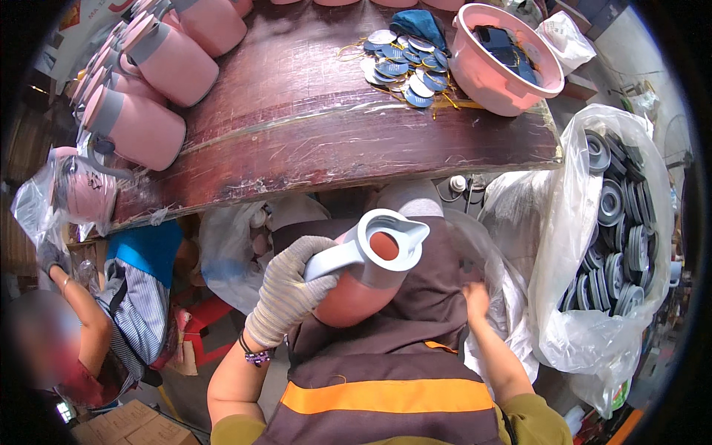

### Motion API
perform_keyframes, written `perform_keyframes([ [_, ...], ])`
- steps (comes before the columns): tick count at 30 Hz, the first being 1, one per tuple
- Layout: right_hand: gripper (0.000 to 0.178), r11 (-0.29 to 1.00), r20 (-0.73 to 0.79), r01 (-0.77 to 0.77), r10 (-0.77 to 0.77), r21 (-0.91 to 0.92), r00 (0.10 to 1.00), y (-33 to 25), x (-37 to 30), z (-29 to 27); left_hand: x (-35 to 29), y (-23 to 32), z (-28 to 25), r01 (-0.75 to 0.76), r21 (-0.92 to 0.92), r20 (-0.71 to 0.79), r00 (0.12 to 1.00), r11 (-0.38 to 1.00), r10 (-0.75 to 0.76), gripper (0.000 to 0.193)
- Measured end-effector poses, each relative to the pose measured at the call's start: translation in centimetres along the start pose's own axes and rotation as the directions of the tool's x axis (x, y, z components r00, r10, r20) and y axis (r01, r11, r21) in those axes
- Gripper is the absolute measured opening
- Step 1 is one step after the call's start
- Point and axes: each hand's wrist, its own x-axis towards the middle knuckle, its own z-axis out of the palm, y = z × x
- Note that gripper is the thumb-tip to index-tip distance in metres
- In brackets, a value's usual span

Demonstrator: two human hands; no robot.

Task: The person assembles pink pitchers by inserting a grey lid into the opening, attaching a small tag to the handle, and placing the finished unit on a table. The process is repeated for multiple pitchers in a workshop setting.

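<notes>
My left hand (293, 289), in a grey striped knit glove, is closed around the light grey handle of a pink jug (360, 297). The jug is tilted over my lap, its grey spout to the right and its round mouth uncovered, with a reddish inside showing. Off to the right, my bare right hand (477, 302) is low beside my dark apron (415, 319), against a clear plastic bag (493, 271). Its fingertips are partly hidden, so I cannot make out whether they hold anything.
Several pink jugs (144, 130) stand at the left of the worn wooden table (311, 148). Round blue and white tags (415, 67) lie by a pink basin (504, 89). At the right, an open plastic sack (556, 245) holds grey lids (612, 204). A co-worker's hand (53, 256) touches a bagged jug (85, 193).
</notes>
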Motion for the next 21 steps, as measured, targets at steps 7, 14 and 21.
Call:
perform_keyframes([
  [7, 0.016, 0.682, -0.715, 0.626, -0.215, 0.378, 0.665, -15.6, 0.2, -24.8, -0.3, 2.3, 2.3, 0.047, -0.067, 0.205, 0.978, 0.997, -0.032, 0.033],
  [14, 0.037, 0.338, -0.643, 0.905, -0.638, 0.260, 0.423, -23.1, -2.3, -26.4, -1.3, 2.5, 2.4, -0.002, -0.022, 0.201, 0.980, 1.000, 0.006, 0.043],
  [21, 0.073, 0.136, -0.235, 0.880, -0.935, 0.456, 0.267, -25.0, 0.1, -29.2, -1.9, 1.2, 1.7, -0.201, -0.037, 0.357, 0.912, 0.979, 0.201, 0.041],
])
